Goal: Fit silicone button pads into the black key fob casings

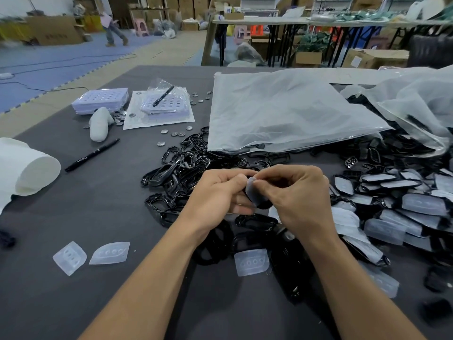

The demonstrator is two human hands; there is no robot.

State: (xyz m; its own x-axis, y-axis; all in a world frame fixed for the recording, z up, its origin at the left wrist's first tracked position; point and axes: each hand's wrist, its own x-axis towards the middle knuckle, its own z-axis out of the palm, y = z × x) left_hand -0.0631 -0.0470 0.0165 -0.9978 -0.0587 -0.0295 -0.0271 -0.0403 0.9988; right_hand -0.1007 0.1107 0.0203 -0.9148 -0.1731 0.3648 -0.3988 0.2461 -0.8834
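hands (259, 192) pinching silicone pad (253, 190) onto black casing (263, 204), grey table (98, 217)

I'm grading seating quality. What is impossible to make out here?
Head view: black key fob casing, mostly covered by left hand and right hand; translucent silicone button pad seating unclear.
Head view: whatever lies under frosted plastic bag, hidden.
Head view: casing pile, cut by right edge.

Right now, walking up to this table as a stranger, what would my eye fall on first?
Dead centre, the left hand and right hand pinch a translucent silicone button pad against a black casing. Behind them sprawls a heap of empty black casings, partly under a big frosted plastic bag. To the right lies a pile of casings with pads fitted.
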